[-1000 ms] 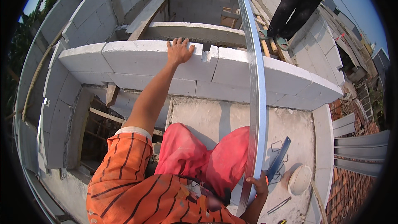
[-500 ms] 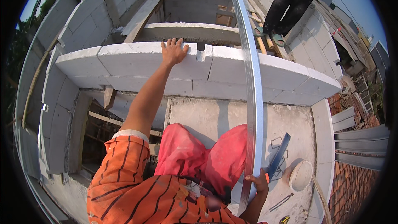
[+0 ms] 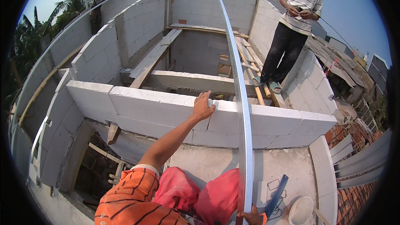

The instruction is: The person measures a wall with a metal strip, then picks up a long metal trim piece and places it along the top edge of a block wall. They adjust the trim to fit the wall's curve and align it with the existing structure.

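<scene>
My left hand (image 3: 203, 106) lies on the top edge of a low white block wall (image 3: 158, 107), by a joint between two blocks. Its fingers reach over the edge, holding nothing that I can see. A long, shiny steel channel (image 3: 244, 141) stands slanted across the wall, its far end rising high ahead. Around its lower end, near my right knee, my right hand (image 3: 252, 216) is closed; part of that hand is cut off by the picture's bottom. Beside it a blue-bladed handsaw (image 3: 276, 198) with an orange handle lies on the concrete ledge.
A white bucket (image 3: 301, 210) is right of the saw, with bent wire pieces around it. Left, a floor opening (image 3: 93, 164) drops away. Beyond the wall, a person (image 3: 296, 21) in sandals stands on planks and bamboo poles (image 3: 255, 79); another person (image 3: 98, 8) is far left.
The view has tilted up, showing more of the far walls and the standing person. My left hand has slid right along the wall, over the notch seen before. My right hand keeps hold of the channel.
</scene>
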A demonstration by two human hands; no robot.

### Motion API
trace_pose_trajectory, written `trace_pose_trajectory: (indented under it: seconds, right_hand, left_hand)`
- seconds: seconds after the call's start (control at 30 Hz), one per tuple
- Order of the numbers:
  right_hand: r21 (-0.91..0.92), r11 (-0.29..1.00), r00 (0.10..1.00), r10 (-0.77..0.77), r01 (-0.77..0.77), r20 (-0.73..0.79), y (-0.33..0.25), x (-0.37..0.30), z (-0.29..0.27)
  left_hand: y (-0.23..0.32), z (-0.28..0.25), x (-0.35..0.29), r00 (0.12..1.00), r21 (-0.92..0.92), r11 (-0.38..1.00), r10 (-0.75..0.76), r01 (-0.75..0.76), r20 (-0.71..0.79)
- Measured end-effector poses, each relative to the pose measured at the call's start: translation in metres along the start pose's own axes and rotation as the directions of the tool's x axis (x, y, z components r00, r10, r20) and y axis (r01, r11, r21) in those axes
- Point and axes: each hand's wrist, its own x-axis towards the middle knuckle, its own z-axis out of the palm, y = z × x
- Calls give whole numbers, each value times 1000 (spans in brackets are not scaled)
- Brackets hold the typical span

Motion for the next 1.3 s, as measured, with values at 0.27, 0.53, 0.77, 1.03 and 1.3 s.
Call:
trace_pose_trajectory:
  seconds: [0.27,0.53,0.77,1.03,1.3]
  right_hand:
    - [-50,989,988,136,-140,-74,-27,-33,17]
    - [-63,986,987,156,-154,27,-42,-29,16]
    - [-64,996,998,56,-56,0,-17,-24,10]
    - [-91,993,997,78,-78,1,-29,-31,15]
    - [-100,992,997,70,-71,-12,-12,-25,8]
  left_hand:
    - [138,-118,134,985,232,971,89,-53,-147]
    - [120,-120,142,732,360,922,-341,140,590]
    - [117,-99,142,971,306,952,-67,-6,230]
    - [170,-178,163,861,541,839,-322,65,395]
    - [88,-106,145,428,511,835,-545,201,721]
